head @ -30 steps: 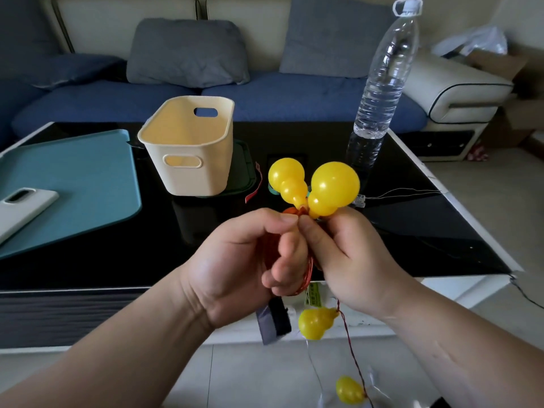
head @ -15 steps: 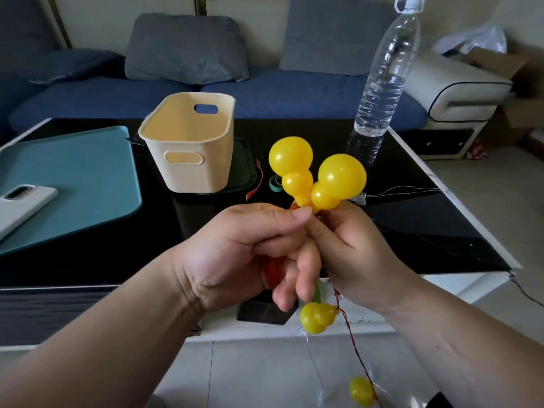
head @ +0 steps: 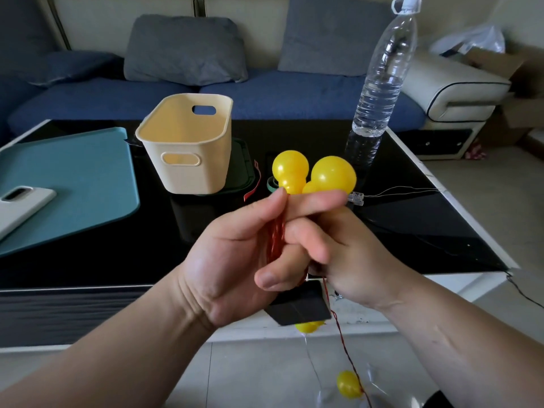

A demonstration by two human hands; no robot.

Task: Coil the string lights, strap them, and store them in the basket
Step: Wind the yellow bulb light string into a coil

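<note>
Currently the lights (head: 290,172) are held in both hands, nearer than the basket (head: 188,145) and to its right. Red wire (head: 275,240) loops are gripped by the left hand (head: 235,254), with fingers curled round the bundle and the thumb laid along it. The same bundle is gripped from the far side by the right hand (head: 347,251), fingers curled and index finger laid across the top. Two yellow bulbs (head: 332,175) are seen sticking up above the fingers. A black box (head: 300,307) is hung under the hands. Loose wire is trailed down past it, with one bulb partly hidden behind the box and another lower down. The basket is stood upright on the table (head: 412,231). A bottle (head: 379,83) is stood to the basket's right. A mat (head: 73,178) with a phone (head: 20,204) on it is laid to the basket's left.
</note>
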